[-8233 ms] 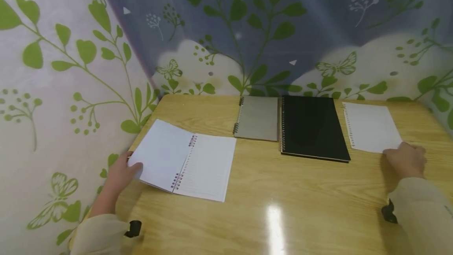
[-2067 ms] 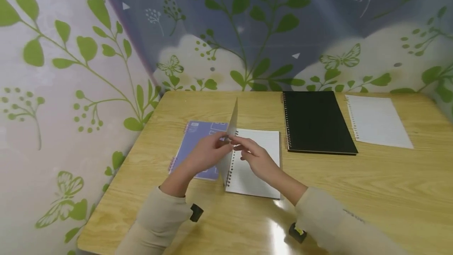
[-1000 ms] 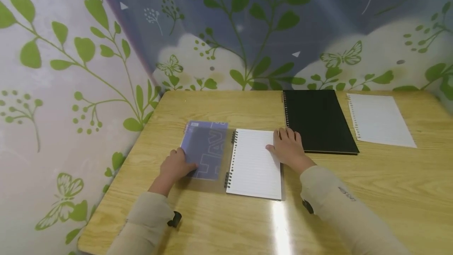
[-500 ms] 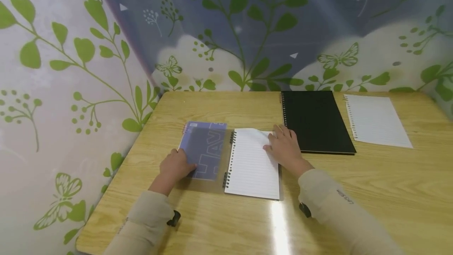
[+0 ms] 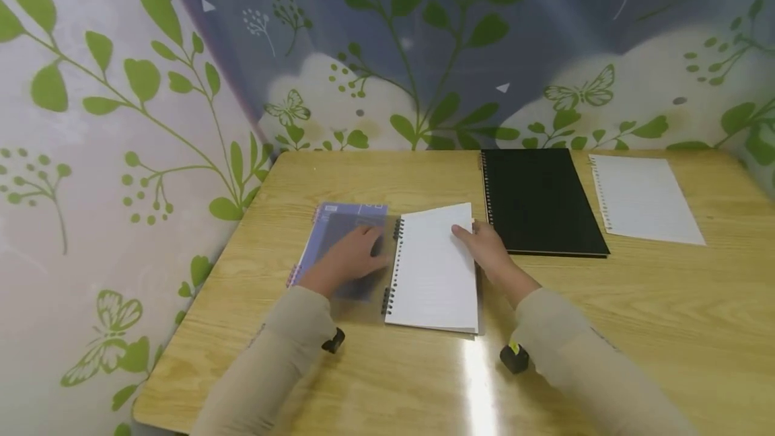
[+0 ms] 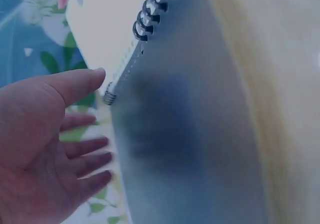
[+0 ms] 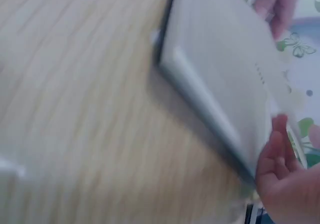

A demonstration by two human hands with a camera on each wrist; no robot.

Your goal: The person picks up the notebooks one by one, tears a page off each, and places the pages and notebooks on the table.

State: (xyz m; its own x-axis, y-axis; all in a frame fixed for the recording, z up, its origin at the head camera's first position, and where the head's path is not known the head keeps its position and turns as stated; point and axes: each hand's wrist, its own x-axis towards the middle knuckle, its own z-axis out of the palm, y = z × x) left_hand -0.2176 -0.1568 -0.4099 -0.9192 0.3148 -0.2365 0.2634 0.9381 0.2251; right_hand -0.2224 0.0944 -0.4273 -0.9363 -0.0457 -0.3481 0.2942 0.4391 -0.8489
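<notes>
An open spiral notebook lies in mid-table in the head view, its translucent cover folded out to the left. Beneath that cover shows part of a purple notebook. My right hand pinches a white page at its upper right edge, and the page's top corner is raised. Over the translucent cover, beside the black rings, is my left hand. Its fingers are spread and hold nothing in the left wrist view. Blur softens the page edges in the right wrist view.
Behind and right of my right hand lies a black spiral notebook. Farther right is a loose white sheet with a punched edge. The wooden table meets a patterned wall at the back.
The grey-covered notebook has come from the back to mid-table and been opened. Lately my left hand has left the purple notebook's edge and moved right; my right hand has lifted a page corner.
</notes>
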